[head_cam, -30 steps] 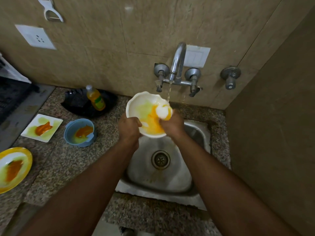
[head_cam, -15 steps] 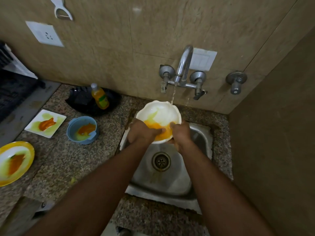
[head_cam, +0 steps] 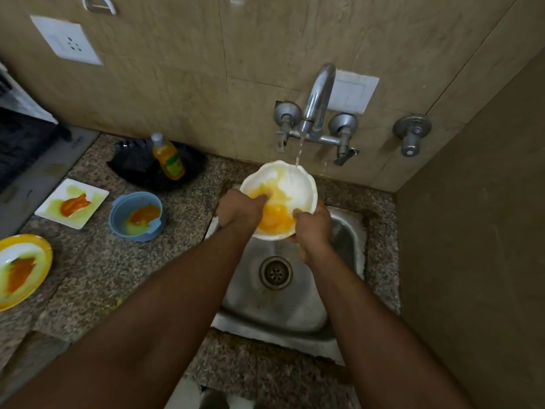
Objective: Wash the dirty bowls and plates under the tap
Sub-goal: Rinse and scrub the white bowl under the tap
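Both forearms reach forward over the sink (head_cam: 348, 231), and the two hands meet at a white bowl (head_cam: 298, 184) held tilted above the basin, just under the tap (head_cam: 320, 93). The left hand (head_cam: 239, 211) grasps the bowl's left rim, its thumb lying inside on the yellow smear. The right hand (head_cam: 311, 228) grips the near right rim with curled fingers, thumb hooked over the edge. A thin stream of water falls onto the bowl's far rim.

On the counter (head_cam: 97, 261) to the left wait three dirty dishes: one blue bowl (head_cam: 135, 216), one square white plate (head_cam: 71, 203) and one yellow plate (head_cam: 20, 270), each streaked orange and green. One soap bottle (head_cam: 168, 157) stands on a black tray (head_cam: 188, 172).

The yellow plate is cut off by the left edge. The fingers under the white bowl are hidden.
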Motion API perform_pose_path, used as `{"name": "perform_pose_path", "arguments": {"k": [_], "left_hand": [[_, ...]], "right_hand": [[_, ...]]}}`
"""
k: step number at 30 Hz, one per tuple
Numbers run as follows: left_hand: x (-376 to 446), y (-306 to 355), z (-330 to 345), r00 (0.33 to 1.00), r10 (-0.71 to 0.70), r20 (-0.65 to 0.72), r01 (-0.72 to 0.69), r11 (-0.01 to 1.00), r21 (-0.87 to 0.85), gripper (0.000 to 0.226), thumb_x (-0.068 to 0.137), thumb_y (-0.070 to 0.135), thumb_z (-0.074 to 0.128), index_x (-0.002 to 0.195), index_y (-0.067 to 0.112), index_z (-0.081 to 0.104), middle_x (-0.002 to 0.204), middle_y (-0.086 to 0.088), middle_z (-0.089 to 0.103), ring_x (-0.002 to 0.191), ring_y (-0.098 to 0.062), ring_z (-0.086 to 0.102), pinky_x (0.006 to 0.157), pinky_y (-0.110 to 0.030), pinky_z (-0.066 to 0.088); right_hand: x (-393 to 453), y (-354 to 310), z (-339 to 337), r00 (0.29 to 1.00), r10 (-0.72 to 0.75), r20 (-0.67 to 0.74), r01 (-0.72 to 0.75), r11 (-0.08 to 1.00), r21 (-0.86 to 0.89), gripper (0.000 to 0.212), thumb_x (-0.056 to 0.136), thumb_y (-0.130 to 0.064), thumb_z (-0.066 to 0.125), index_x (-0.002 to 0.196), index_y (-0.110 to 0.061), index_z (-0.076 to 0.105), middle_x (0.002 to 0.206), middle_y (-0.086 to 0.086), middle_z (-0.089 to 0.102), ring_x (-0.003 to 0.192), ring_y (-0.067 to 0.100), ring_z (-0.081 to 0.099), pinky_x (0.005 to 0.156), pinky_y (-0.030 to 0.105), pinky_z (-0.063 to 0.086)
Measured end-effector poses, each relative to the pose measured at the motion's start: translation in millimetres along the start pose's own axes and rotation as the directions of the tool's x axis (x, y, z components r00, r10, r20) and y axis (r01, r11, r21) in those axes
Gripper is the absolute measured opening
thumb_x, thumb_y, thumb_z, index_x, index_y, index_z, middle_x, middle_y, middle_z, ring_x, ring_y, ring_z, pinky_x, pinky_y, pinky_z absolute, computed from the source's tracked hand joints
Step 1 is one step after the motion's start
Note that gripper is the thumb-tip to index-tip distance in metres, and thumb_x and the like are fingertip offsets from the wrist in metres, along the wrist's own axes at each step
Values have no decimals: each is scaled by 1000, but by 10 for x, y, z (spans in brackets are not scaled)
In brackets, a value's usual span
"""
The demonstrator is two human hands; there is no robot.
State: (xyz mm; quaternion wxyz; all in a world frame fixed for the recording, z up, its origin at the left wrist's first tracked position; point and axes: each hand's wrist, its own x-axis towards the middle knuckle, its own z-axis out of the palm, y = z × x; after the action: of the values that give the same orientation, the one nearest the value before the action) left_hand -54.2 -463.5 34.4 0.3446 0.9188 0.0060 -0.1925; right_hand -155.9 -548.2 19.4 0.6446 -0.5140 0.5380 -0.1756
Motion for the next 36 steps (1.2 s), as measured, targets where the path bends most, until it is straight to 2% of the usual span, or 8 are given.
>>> {"name": "perform_pose_path", "arguments": {"k": [3, 8, 12, 16, 21, 24, 30, 36], "left_hand": [[2, -90, 83, 993, 38, 113, -12, 976, -219, 66, 68, 28, 82, 127, 4, 66, 120, -24, 70, 111, -43, 67, 89, -49, 59], [202, -617, 703, 939, 67, 338, 204, 682, -702, 60, 67, -4, 78, 126, -1, 67, 119, -27, 71, 108, -48, 69, 90, -69, 55], [196, -387, 278, 950, -10, 311, 173, 847, -503, 65, 68, 14, 76, 132, 11, 64, 124, -19, 70, 106, -35, 70, 93, -49, 60], [288, -304, 85, 951, 139, 276, -102, 985, -141, 61, 84, 28, 71, 140, 6, 59, 130, -22, 66, 116, -39, 63, 91, -40, 52], [-69, -370, 278, 801, 403, 443, -593, 633, 497, 78, 105, 40, 41, 157, -10, 10, 164, -36, 9, 152, -53, 12, 124, -57, 19], [-238, -600, 442, 693, 403, 598, -711, 521, 473, 79, 107, 55, 18, 162, 0, 9, 171, -20, -12, 156, -34, -24, 125, -62, -7], [143, -554, 360, 619, 517, 591, -777, 296, 555, 74, 105, 58, 13, 164, 17, -4, 173, -3, -13, 158, -20, -20, 126, -55, -10], [-95, -414, 575, 684, 415, 600, -708, 574, 411, 83, 101, 68, 8, 165, 16, -2, 171, -3, -18, 157, -21, -23, 125, -52, -15]], "right_hand": [[139, 15, -26, 988, -14, -155, 19, 999, 31, 52, 74, -18, 71, 125, -24, 66, 114, 9, 71, 103, 36, 69, 84, 60, 59], [57, -147, -4, 951, -235, -203, 194, 959, -205, 45, 85, -16, 67, 130, -21, 64, 119, 9, 70, 106, 31, 66, 94, 47, 56], [35, -202, -150, 996, 88, 4, -87, 988, -126, 44, 69, -15, 72, 111, -25, 66, 100, 2, 70, 94, 32, 69, 78, 57, 62], [178, -265, -280, 958, 243, 150, -235, 969, -72, 20, 93, -15, 65, 112, -17, 63, 110, 13, 70, 100, 37, 66, 91, 61, 56], [248, -125, -190, 991, 105, -85, -110, 992, -57, 41, 95, -9, 60, 135, -19, 63, 122, 8, 67, 98, 32, 64, 93, 51, 57], [224, -130, -159, 988, 26, -154, -41, 994, -99, 40, 95, -11, 56, 133, -22, 65, 121, 8, 69, 99, 30, 63, 94, 49, 56], [-37, -50, -126, 982, -102, -161, 48, 949, -311, 47, 80, -9, 54, 123, -22, 68, 111, 6, 71, 100, 31, 67, 89, 49, 60], [3, -50, -155, 974, -85, -212, 26, 963, -267, 49, 78, -7, 53, 121, -24, 70, 108, 4, 72, 97, 31, 68, 85, 49, 62]]}}
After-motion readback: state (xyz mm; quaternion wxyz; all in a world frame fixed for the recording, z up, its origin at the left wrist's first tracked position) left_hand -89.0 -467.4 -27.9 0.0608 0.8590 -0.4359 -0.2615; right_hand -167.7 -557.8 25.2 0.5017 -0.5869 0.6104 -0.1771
